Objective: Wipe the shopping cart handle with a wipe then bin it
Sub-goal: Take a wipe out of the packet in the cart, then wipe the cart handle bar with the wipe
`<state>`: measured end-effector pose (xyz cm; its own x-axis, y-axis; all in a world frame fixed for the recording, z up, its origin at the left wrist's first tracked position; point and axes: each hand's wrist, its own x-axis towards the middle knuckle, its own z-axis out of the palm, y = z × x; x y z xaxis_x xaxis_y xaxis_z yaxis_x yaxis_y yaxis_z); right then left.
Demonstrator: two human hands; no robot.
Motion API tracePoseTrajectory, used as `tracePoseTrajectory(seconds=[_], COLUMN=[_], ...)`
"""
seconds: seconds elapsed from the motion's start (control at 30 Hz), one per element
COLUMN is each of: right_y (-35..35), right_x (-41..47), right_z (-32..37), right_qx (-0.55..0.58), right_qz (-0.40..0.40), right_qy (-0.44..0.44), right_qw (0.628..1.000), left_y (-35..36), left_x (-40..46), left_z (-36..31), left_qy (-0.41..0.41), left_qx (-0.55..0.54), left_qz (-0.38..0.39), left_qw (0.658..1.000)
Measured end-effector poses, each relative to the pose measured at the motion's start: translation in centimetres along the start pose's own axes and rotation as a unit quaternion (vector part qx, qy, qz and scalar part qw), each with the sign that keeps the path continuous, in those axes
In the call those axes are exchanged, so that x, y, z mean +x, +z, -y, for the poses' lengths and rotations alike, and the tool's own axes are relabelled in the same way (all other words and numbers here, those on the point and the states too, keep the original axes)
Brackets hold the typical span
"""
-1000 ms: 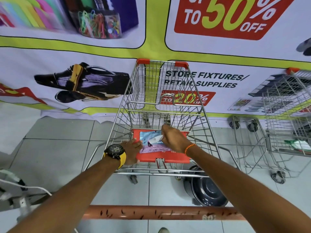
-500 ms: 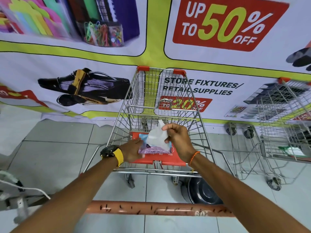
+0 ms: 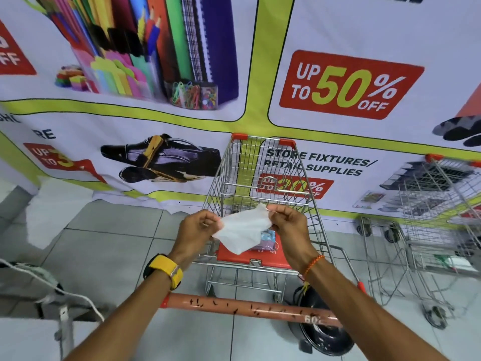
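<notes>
A white wipe [image 3: 243,230] is spread between both hands above the cart's child seat. My left hand [image 3: 199,230] pinches its left edge and my right hand [image 3: 287,225] pinches its top right corner. The wipe pack [image 3: 268,238] lies on the red seat flap [image 3: 250,256], mostly hidden behind the wipe. The orange cart handle [image 3: 247,307], scuffed with dark marks, runs across below my forearms, untouched. A dark round bin [image 3: 325,337] stands on the floor under the cart's right side.
The wire shopping cart [image 3: 260,178] faces a printed sale banner on the wall. A second wire cart [image 3: 442,217] stands to the right. A white cord and grey metal frame [image 3: 52,295] sit at the lower left on the tiled floor.
My right hand pulled a wipe out of the pack. My left hand let go of the pack and took the wipe's other edge. Both hands lifted and opened it out.
</notes>
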<state>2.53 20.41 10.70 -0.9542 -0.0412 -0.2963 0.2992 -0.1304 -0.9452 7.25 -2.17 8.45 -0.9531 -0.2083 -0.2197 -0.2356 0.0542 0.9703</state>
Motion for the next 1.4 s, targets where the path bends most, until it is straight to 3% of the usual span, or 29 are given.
tracePoseTrajectory(seconds=[0.37,0.47,0.57,0.67,0.8,1.0,1.17,1.4], right_y=[3.9,4.4,4.8,5.4,6.3,6.6,6.1,5.8], right_x=[-5.7,-6.2,-6.8,-7.8,-9.3,-10.4,-10.9,-10.9], right_z=[3.0,3.6,4.3,5.0,5.7,6.5,6.3,3.7], right_qx=[0.073,0.114,0.132,0.049,-0.049,-0.039,-0.084,-0.381], right_qz=[-0.098,-0.127,-0.100,-0.035,0.047,0.104,0.110,0.056], right_qy=[-0.030,-0.009,0.002,0.002,-0.007,0.013,-0.006,-0.111], right_qw=[0.992,0.985,0.986,0.998,0.998,0.994,0.990,0.916], left_y=[-2.9,-3.2,-3.5,-3.3,-2.3,-1.1,-2.2,-4.0], left_x=[-4.9,-6.4,-8.0,-8.9,-8.5,-7.3,-7.5,-8.5], left_z=[-3.6,-4.7,-5.1,-5.5,-7.2,-8.5,-8.8,-8.0], left_qy=[0.100,0.185,0.247,0.225,0.139,0.156,0.127,0.062], left_qx=[0.062,0.110,0.151,0.129,0.096,0.165,0.159,0.039], left_qz=[-0.106,-0.052,0.048,0.111,0.055,0.047,0.056,0.089], left_qw=[0.987,0.975,0.956,0.959,0.984,0.973,0.977,0.993])
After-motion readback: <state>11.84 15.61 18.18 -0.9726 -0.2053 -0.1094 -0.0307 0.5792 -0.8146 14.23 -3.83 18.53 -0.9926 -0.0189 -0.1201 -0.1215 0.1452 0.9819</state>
